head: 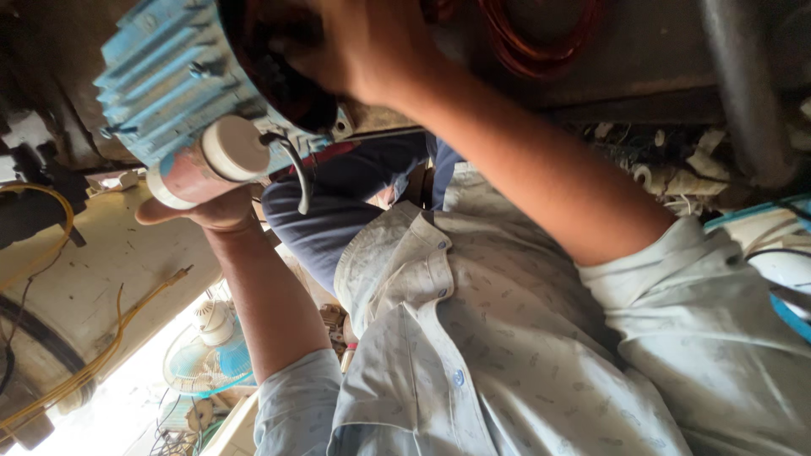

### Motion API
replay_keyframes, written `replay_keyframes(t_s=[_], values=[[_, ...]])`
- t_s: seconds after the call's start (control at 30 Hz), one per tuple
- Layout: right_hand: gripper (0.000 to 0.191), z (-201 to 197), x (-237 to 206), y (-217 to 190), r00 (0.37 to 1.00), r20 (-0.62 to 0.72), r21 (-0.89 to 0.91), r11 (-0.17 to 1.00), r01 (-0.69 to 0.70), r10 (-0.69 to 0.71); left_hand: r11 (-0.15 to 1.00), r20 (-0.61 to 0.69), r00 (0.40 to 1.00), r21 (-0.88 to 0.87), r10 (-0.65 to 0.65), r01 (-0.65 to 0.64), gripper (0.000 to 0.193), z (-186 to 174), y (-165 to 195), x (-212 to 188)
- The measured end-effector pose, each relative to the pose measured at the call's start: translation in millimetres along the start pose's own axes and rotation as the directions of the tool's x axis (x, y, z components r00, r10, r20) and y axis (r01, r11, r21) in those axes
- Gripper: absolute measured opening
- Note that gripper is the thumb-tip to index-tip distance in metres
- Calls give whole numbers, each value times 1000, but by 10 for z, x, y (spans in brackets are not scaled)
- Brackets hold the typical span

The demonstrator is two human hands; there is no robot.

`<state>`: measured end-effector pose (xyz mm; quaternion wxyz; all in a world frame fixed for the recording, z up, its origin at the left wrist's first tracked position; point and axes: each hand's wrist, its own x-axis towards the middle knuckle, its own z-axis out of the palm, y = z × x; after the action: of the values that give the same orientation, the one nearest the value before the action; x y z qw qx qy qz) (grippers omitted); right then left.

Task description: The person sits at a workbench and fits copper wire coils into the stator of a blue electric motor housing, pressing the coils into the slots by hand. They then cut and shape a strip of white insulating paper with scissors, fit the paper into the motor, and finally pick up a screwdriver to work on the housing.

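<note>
Head view: the blue finned motor [165, 80] is held up in front of the chest, above the lap, with its dark open end turned toward the person. The left hand [198, 203] cups it from below, palm and fingers closed around the white cylinder [232, 148] fixed to the motor's side. A grey wire [296, 173] curls out just beside that cylinder. The right hand [363, 51] is clasped over the open end, fingers curled onto the rim. The fingertips are hidden, so I cannot tell how far they reach in.

Only 2 hands carry the weight, so the lower one would do better bearing on the finned body than on the cylinder, which looks like the weaker mount. The grey wire should hang free of both grips, not be pinched against the fins. The right hand's fingers are safest on the rim, away from whatever sits inside the opening.

A copper-red coil [541, 34] lies beyond, yellow wires [84, 338] trail at the left, and a pale blue fan [211, 359] stands near them.
</note>
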<state>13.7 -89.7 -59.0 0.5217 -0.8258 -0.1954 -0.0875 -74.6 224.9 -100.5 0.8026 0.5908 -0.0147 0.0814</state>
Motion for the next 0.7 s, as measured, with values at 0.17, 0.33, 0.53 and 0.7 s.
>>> replay_keyframes(t_s=[0.17,0.33,0.53,0.7], values=[[30,-94,-148,-126,954,-153,-155,959,235,-259,1000,-12,1000,7,3,-3,119,22,-8,-17],[27,-68,-175,-140,935,-147,-321,910,263,-322,1000,-9,1000,8,-6,6,116,29,2,-12],[19,0,-200,-166,925,-154,-456,855,246,-348,1000,-12,1000,13,2,-1,113,42,20,-1],[16,13,-227,-74,929,-73,-321,890,322,-362,1000,-24,1000,25,6,-6,111,46,6,-22]])
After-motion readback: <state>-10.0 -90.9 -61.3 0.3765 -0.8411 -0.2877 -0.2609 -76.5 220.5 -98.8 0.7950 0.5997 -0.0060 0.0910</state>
